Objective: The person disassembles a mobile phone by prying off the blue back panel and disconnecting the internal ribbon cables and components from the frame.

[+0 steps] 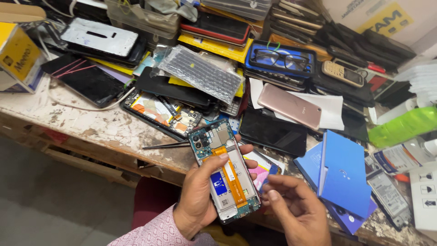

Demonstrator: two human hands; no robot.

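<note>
Your left hand [196, 196] is clamping the opened phone [225, 171] past the bench's [91, 130] front edge; your right hand [298, 209], fingers apart, is hovering beside it; its back is off, its orange ribbon still fitted.

A phone repair workshop: a worn, paint-chipped wooden desk [104, 132] heaped with stacked dark phones [346, 38] and an opened, gutted black handset [161, 114].

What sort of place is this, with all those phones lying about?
Most likely a phone repair bench. The left hand holds an opened phone with its circuit board and orange ribbon cable bare, the right hand beside it. The worn worktable is heaped with another opened phone and stacked phones.
</note>
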